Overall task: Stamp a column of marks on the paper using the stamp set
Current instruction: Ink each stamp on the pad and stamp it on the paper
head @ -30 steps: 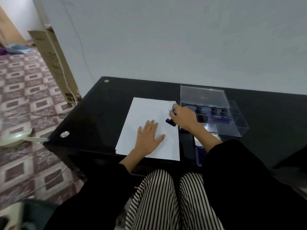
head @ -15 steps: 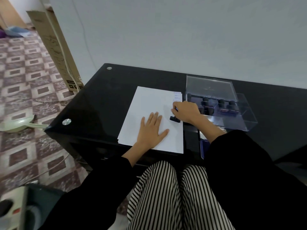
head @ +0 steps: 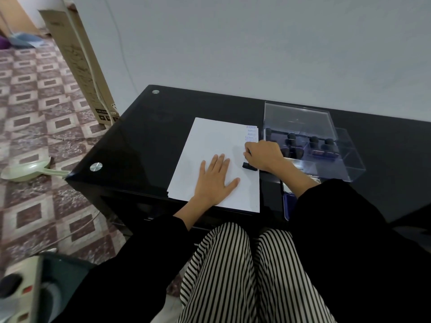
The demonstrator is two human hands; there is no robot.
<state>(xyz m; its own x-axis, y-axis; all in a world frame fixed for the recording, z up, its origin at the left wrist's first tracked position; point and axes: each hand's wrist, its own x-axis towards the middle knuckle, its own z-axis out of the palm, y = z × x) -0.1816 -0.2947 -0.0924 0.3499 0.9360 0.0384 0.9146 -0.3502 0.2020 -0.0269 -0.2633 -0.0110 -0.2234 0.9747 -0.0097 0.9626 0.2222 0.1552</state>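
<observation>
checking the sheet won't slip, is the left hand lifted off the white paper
No, the left hand lies flat on the white paper sheet, fingers spread.

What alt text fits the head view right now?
The right hand holds a black stamp against the right edge of the white paper, below a column of faint blue marks, while the left hand lies flat on the sheet. The clear stamp case stands open beside it on the black table.
</observation>
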